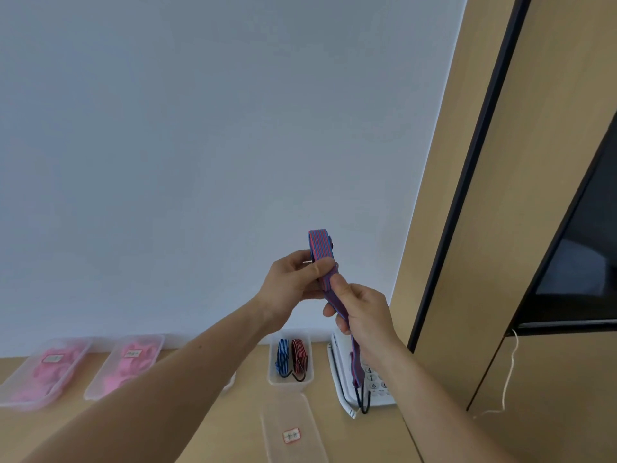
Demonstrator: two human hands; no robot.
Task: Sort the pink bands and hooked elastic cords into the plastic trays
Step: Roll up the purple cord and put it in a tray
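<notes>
Red-and-blue striped, a hooked elastic cord [326, 282] is held up in front of a pale wall [200, 145], folded over at the top, with its lower length hanging down to a black hook [364, 402] in front of a white telephone [342, 369]. The left hand [293, 279] grips the folded upper part, its fingers curled round the webbing and the thumb pressed on its face; the right hand [364, 315] pinches the strap just below, thumb and curled fingers closed on it. Down on the wooden table [233, 426], an open clear tray [290, 382] against the wall holds a blue cord [283, 357] and a red cord [299, 357] side by side, hooks toward the viewer. Nearer the viewer lies a clear plastic piece [283, 412] with a red-edged label; whether it is a lid or a tray cannot be told. At left, two labelled clear trays [13, 396] [96, 389] stand side by side, pink bands [46, 372] showing through both. A dark screen [584, 245] is mounted on the wood panelling at right, a white string [510, 372] dangling below it.
</notes>
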